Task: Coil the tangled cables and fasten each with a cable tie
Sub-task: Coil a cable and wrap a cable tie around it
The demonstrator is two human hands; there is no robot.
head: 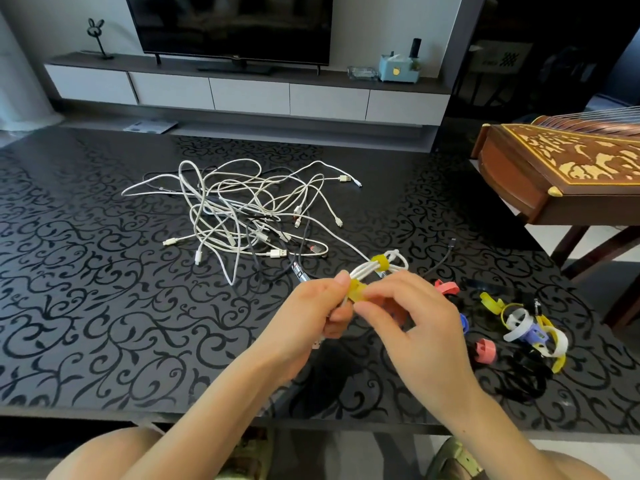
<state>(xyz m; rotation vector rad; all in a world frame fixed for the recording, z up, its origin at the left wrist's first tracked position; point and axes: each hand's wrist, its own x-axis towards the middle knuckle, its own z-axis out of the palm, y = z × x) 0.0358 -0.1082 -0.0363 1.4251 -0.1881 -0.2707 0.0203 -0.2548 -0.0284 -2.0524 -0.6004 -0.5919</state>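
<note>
The black table (pixel 86 306), printed with a scroll pattern, fills most of your view. Beyond its far edge stand a television (pixel 228 26) and a long white-fronted TV cabinet (pixel 249 95). At your right, a carved wooden zither (pixel 561 171) sits on a stand beside the table.

The tangled cables (pixel 242 209) lie in a loose heap on the far centre of the table. Most are white; a few are dark. Plugs stick out around the edge of the heap.

The loose cable ties (pixel 526 327) lie on the table at your right, near your right hand. They are yellow, white, purple, pink and black, and most are curled into rings.

Your left hand (pixel 304 323) and right hand (pixel 422 327) meet above the near centre of the table. Between them you hold the coiled white cable (pixel 367 268), folded into a narrow bundle that points away from you and to the right.

Left hand: the fingers are curled round the near end of the bundle, with the thumb laid along the top.

Right hand: the thumb and forefinger pinch the near yellow cable tie (pixel 356 293), which sits on the bundle just beside your left thumb. The remaining fingers are loosely spread and bent downward.

The far yellow cable tie (pixel 380 262) is wrapped round the bundle close to its far loops.
</note>
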